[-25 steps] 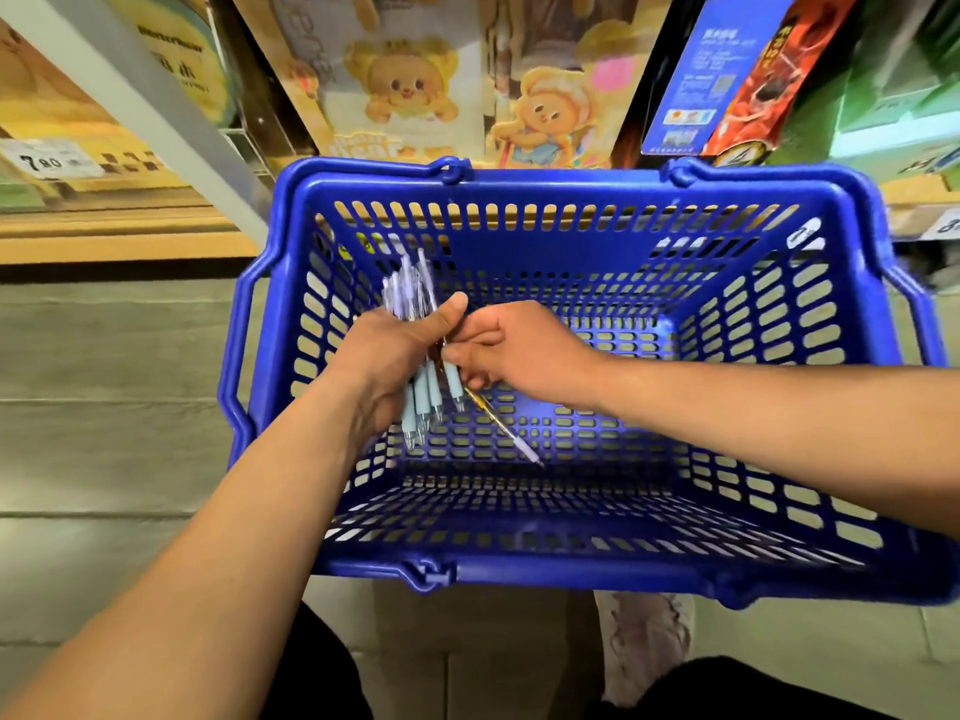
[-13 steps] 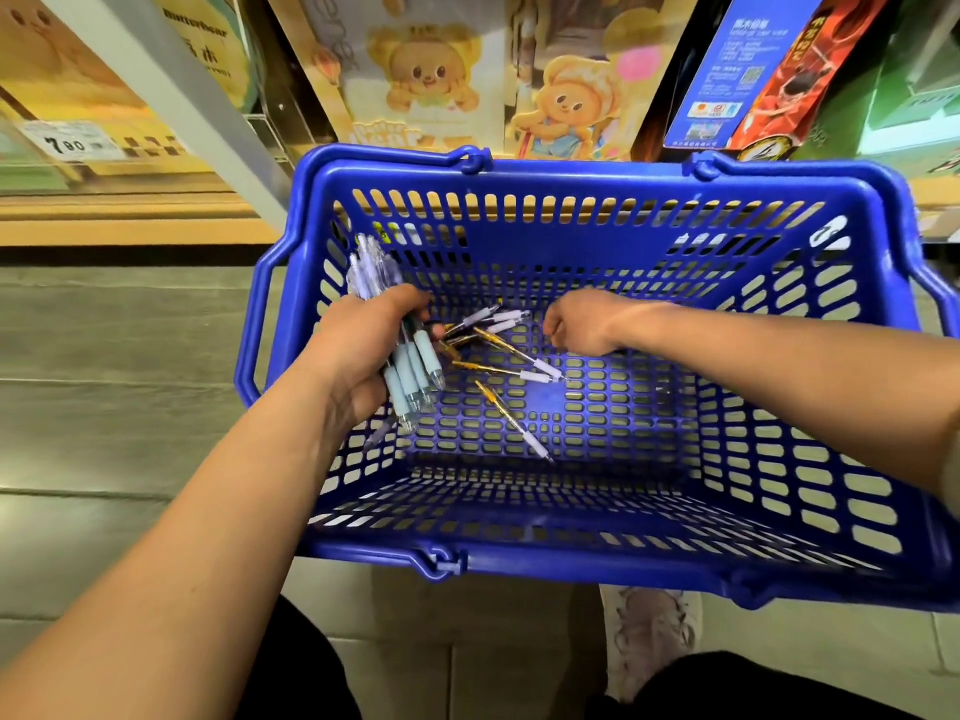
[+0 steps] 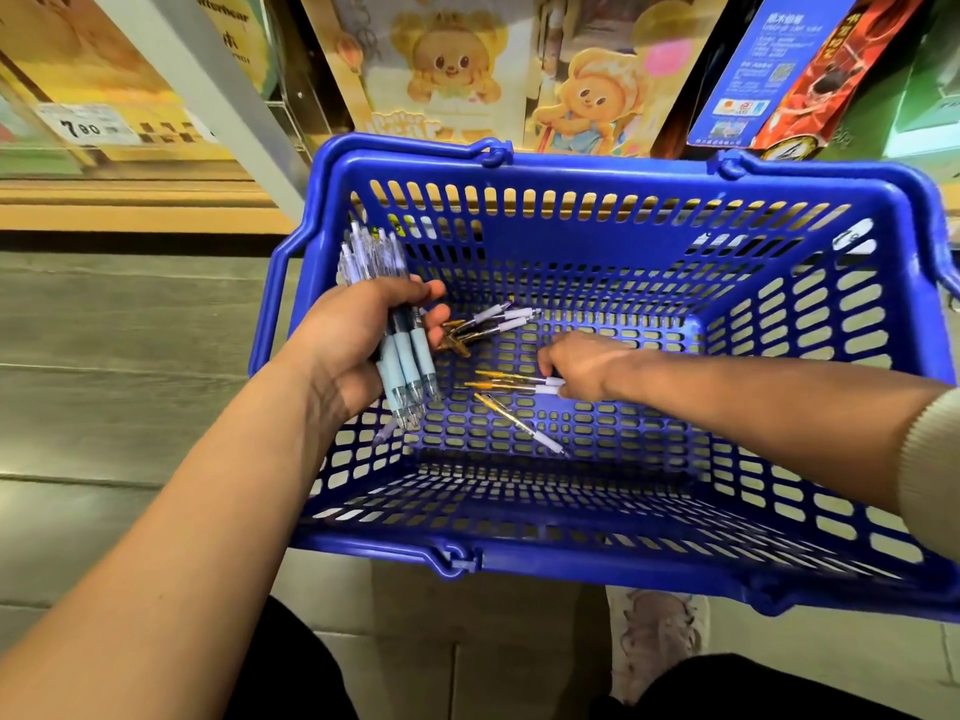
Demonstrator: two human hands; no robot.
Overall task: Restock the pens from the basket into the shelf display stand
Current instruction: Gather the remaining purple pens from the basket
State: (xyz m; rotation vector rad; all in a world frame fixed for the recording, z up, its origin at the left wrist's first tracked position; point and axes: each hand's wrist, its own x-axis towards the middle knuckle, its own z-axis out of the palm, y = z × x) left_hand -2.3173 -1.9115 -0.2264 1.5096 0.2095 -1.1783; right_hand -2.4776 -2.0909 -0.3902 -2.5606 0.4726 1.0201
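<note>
left hand [image 3: 358,340] clenched around bundle of pens [image 3: 397,330] pointing tips down toward person, right hand [image 3: 584,366] grasping two pens [image 3: 511,383] lying crosswise on blue basket [image 3: 597,252] floor

Place: we are in a shop, in a stationery aisle.
Basket: we crouch over a blue plastic shopping basket [image 3: 597,200] with fold-down handles, set on the floor against the shelving.
Price tag: we read 7.80 on a label [image 3: 83,128] at the front edge of the wooden shelf [image 3: 130,210].
Goods: we face packaged items with cartoon bear artwork [image 3: 447,70] and a blue and red box [image 3: 779,70].
Stock: loose pens [image 3: 519,423] lie on the basket floor.
</note>
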